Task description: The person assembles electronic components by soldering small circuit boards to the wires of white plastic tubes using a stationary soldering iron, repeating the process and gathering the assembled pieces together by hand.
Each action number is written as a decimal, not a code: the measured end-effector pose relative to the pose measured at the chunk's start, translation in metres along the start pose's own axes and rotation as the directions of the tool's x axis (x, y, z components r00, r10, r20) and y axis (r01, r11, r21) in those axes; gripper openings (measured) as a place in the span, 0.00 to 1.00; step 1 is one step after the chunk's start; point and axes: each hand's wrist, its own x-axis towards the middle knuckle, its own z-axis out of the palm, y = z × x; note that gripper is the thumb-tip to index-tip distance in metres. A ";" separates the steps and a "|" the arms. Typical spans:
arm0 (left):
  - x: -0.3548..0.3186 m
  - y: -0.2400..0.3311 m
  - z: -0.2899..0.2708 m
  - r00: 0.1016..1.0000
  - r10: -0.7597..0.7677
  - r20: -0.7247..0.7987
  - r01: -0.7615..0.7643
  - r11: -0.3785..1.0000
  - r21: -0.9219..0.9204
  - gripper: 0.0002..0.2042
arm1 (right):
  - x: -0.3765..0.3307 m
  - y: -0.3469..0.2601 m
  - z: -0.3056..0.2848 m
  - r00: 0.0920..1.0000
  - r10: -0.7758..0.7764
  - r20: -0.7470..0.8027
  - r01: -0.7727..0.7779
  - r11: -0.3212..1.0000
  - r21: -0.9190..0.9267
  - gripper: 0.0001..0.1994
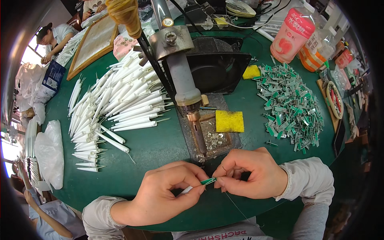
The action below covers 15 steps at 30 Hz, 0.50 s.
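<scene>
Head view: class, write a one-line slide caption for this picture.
Left hand and right hand join a white tube to a small green board below a mounted soldering iron.

— Surface?
— A round green desk (160, 144). Landmark: the yellow sponge (229, 121) near its middle.
— Left of the sponge?
— A fanned heap of white tubes (120, 100) with wire tips, well apart from it; beyond them a wood-framed board (94, 42).
— Right of it?
— A pile of small green and silver pieces (292, 106). Behind that, a pink bottle (291, 36).
— Touching the sponge?
— A grey metal plate (214, 140) strewn with solder scraps, under its left edge.
</scene>
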 end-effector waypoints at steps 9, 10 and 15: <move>0.006 -0.003 -0.002 0.997 0.082 0.002 -0.081 0.990 0.116 0.03 | 0.002 -0.001 0.000 0.986 0.165 -0.035 -0.153 0.964 0.219 0.05; 0.007 -0.007 -0.002 0.996 0.074 -0.044 -0.073 0.997 0.025 0.02 | 0.003 -0.002 -0.001 0.986 0.164 -0.030 -0.154 0.963 0.219 0.05; 0.013 -0.005 -0.006 0.990 0.047 -0.131 -0.061 0.992 -0.111 0.02 | 0.003 -0.013 -0.012 0.998 0.057 -0.023 -0.058 0.995 -0.075 0.04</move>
